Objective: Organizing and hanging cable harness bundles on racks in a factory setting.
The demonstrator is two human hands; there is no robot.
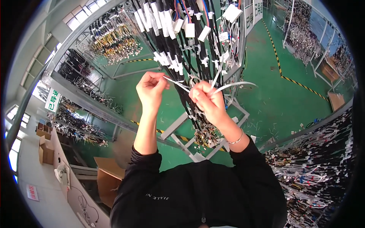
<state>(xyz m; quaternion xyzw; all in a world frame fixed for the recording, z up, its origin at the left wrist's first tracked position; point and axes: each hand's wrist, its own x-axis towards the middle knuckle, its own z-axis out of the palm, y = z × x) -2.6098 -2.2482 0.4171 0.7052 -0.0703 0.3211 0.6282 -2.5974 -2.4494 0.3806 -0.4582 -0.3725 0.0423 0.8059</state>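
Black jacket (224, 190) is cut off below, while both hands (150, 93) (211, 102) pinch white strips (235, 83), the gripped parts hidden.

Green floor (266, 100), with small pale scraps (254, 125) scattered over it, a grey metal frame (174, 125) standing on it, and black-and-yellow striped tape (304, 88) running toward its right edge
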